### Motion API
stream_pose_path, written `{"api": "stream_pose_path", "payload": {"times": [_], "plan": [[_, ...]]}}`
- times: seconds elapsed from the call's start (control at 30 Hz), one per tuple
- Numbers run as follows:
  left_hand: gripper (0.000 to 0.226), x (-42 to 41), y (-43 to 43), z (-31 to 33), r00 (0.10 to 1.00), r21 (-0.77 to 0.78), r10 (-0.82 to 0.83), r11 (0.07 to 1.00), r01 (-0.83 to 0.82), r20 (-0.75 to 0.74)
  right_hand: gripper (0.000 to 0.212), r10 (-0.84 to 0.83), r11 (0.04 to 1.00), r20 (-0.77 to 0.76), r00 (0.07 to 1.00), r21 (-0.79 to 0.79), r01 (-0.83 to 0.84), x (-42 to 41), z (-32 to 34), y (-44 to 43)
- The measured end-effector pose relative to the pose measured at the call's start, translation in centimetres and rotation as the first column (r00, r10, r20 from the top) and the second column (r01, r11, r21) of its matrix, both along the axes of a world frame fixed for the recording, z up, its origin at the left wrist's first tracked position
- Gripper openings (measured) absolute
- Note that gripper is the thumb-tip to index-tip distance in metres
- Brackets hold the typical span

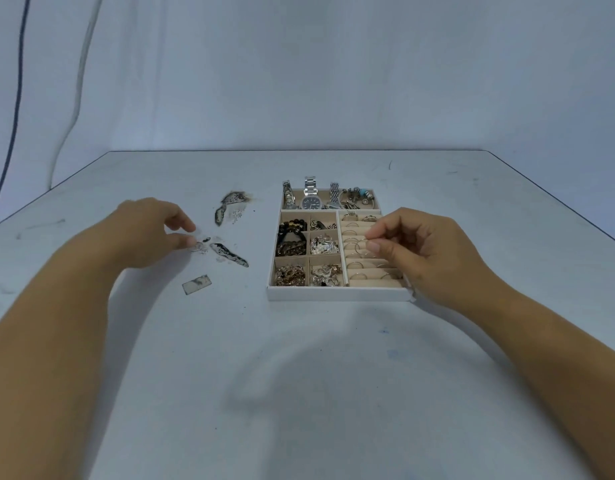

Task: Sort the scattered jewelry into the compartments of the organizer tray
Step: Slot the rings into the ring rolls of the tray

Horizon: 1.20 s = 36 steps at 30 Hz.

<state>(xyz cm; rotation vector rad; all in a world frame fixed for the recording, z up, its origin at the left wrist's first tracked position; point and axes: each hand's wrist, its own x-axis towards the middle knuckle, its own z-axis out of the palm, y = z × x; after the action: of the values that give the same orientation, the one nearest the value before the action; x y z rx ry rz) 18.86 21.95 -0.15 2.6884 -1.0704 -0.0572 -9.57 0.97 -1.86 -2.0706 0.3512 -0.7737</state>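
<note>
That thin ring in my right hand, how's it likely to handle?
The ring is a thin wire hoop, so probably light and stiff. Round, it may roll if set on edge. The right hand pinches it with fingertips only, so it could slip.

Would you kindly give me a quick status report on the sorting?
Right hand pinches ring over tray ring rolls. Left hand at loose pieces, grip unclear. Nothing blocking.

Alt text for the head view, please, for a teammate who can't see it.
The right hand pinches a thin ring over the ring rolls of the organizer tray, whose other compartments hold watches and chains. The left hand has its fingertips at small silver pieces on the table.
</note>
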Motion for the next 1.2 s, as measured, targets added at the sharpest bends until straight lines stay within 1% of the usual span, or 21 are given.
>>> {"api": "stream_pose_path", "payload": {"times": [0.1,0.37,0.43,0.53,0.6,0.63,0.67,0.73,0.8,0.87,0.93,1.03,1.2], "plan": [[0.022,-0.2,-0.1,-0.1,0.998,-0.034,0.022,0.999,-0.024,-0.059,0.012,0.003,1.0,-0.002,1.0,-0.028,-0.003,-0.1,0.0,-0.2],[0.013,-0.3,-0.8,-0.1,0.986,-0.025,0.021,0.999,-0.025,-0.167,0.013,-0.001,0.999,0.011,1.0,-0.047,0.001,-0.3,0.2,-0.3],[0.013,-0.2,-1.0,-0.1,0.988,-0.015,0.007,1.0,-0.009,-0.155,0.011,-0.004,0.999,0.01,1.0,-0.051,0.004,-0.3,0.2,-0.4],[0.016,-0.5,-1.1,-0.2,0.995,-0.023,-0.027,0.999,0.025,-0.096,0.011,-0.01,0.997,0.003,1.0,-0.073,0.01,-0.4,0.1,-0.4],[0.018,-1.2,-1.2,0.0,0.999,-0.073,-0.047,0.996,0.045,-0.019,0.012,-0.024,0.991,-0.012,1.0,-0.13,0.023,-0.5,0.2,-0.5],[0.019,-1.8,-1.4,0.3,0.998,-0.138,-0.054,0.989,0.057,0.021,0.012,-0.034,0.985,-0.021,0.999,-0.171,0.03,-0.6,0.3,-0.5],[0.018,-2.6,-1.6,0.6,0.997,-0.227,-0.065,0.971,0.073,0.042,0.013,-0.046,0.977,-0.029,0.999,-0.211,0.039,-0.7,0.4,-0.5],[0.014,-5.2,-2.4,1.3,0.99,-0.421,-0.137,0.898,0.132,0.02,0.013,-0.069,0.962,-0.043,0.997,-0.267,0.055,-0.9,0.6,-0.7],[0.013,-8.5,-3.4,1.6,0.953,-0.537,-0.3,0.811,0.232,-0.042,0.013,-0.09,0.954,-0.054,0.995,-0.29,0.07,-1.3,0.7,-1.0],[0.016,-11.6,-4.4,1.0,0.887,-0.568,-0.458,0.745,0.349,-0.056,0.013,-0.11,0.948,-0.055,0.992,-0.304,0.088,-1.7,0.9,-1.3],[0.013,-13.6,-5.2,0.2,0.838,-0.577,-0.544,0.698,0.424,-0.043,0.012,-0.127,0.946,-0.05,0.991,-0.308,0.106,-2.1,1.0,-1.6],[0.004,-14.8,-6.1,-0.6,0.815,-0.583,-0.58,0.665,0.468,-0.007,0.009,-0.143,0.95,-0.034,0.989,-0.285,0.127,-2.4,1.2,-1.7],[0.002,-15.4,-6.8,-1.2,0.808,-0.57,-0.586,0.642,0.512,0.065,0.008,-0.129,0.95,-0.026,0.991,-0.29,0.116,-2.4,1.3,-1.7]]}}
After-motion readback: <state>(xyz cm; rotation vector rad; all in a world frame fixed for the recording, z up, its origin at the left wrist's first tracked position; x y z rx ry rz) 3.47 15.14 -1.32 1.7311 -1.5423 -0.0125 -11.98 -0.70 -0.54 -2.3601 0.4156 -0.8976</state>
